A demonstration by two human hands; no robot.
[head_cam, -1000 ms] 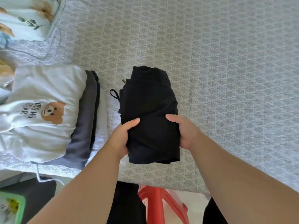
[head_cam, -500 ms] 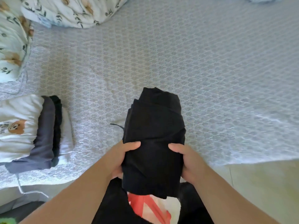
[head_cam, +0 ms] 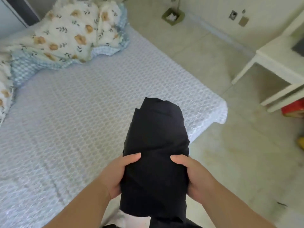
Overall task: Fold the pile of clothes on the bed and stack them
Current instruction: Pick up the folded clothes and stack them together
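garment: folded black garment [head_cam: 156, 155], held up in the air over the near right corner of the bed, long axis pointing away from the person
left hand: left hand [head_cam: 118, 175] grasps garment's left edge, thumb on top, fingers underneath
right hand: right hand [head_cam: 195, 176] grasps garment's right edge, thumb on top
bed: bed [head_cam: 69, 122], pale patterned cover, left and centre
bedding: floral quilt [head_cam: 69, 35] bunched at far left end of bed
floor: tiled floor [head_cam: 238, 153] to the right
table: white table [head_cam: 279, 63] far right, on the floor
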